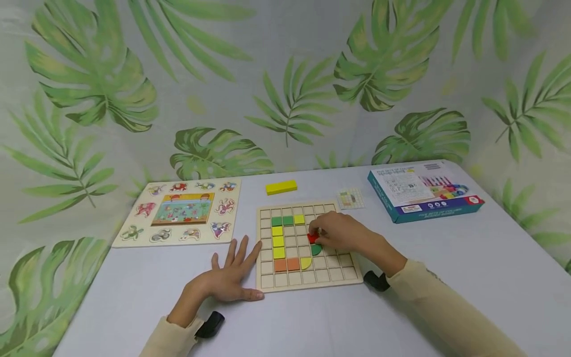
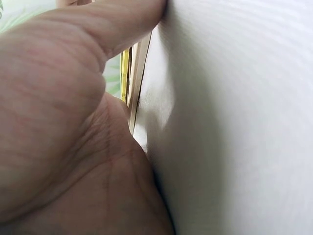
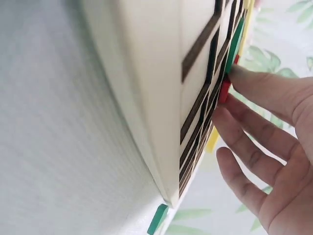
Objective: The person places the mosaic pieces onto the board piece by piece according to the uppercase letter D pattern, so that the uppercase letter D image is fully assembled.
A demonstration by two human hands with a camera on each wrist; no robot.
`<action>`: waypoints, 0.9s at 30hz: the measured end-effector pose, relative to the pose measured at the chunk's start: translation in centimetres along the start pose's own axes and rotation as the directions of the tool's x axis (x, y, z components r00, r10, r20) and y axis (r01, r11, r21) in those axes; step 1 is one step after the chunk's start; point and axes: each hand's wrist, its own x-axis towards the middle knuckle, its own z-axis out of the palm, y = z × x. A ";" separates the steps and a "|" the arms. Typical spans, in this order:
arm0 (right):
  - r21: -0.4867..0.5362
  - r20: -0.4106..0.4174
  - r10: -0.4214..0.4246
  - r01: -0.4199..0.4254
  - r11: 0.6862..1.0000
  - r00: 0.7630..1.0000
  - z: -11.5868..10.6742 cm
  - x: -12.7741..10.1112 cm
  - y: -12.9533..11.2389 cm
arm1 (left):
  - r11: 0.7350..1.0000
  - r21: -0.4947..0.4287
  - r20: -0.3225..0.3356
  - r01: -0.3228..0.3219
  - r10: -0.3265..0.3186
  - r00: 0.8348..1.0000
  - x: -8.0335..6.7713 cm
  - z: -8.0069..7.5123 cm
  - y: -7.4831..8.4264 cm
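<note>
A wooden grid board (image 1: 267,281) lies on the white table. My right hand (image 1: 341,231) is over its right half, thumb and fingertips pinching a small red piece (image 1: 313,238). In the right wrist view the red piece (image 3: 225,91) is at the board's surface, beside a green piece (image 3: 235,46). On the grid sit green squares (image 1: 282,221), yellow squares (image 1: 278,241), orange squares (image 1: 286,264), a rounded yellow piece (image 1: 305,263) and a rounded green piece (image 1: 316,249). My left hand (image 1: 229,280) rests at the board's left edge, fingers spread.
Left of the board lies a sea-animal puzzle (image 1: 142,229). Behind the board are a yellow block (image 1: 281,187) and a small pattern card (image 1: 351,198). A printed box (image 1: 424,191) lies at the back right. A leaf-patterned cloth (image 1: 290,94) hangs behind the table.
</note>
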 end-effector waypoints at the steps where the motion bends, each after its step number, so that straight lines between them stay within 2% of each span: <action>1: 0.002 0.001 0.005 -0.005 1.000 1.000 0.0 -0.1 -0.1 | 1.000 -0.003 0.001 0.006 -0.006 1.000 0.0 0.0 0.1; 5: 0.011 -0.001 0.005 -0.005 1.000 1.000 -0.2 -0.4 -0.3 | 1.000 -0.006 -0.004 0.005 -0.005 1.000 0.0 0.0 0.1; 11: -0.061 0.025 -0.072 0.073 0.995 0.997 0.0 -1.5 -0.8 | 1.000 -0.006 0.010 -0.001 0.001 1.000 0.0 0.1 -0.1; 19: -0.141 0.056 -0.035 0.042 0.989 0.998 0.0 -3.0 -1.8 | 1.000 -0.002 -0.001 0.024 -0.024 1.000 -0.3 -0.4 0.4; 27: -0.160 0.071 -0.017 0.028 0.987 0.997 0.1 -3.5 -1.8 | 1.000 -0.023 0.012 -0.004 0.005 1.000 -0.2 -0.2 0.1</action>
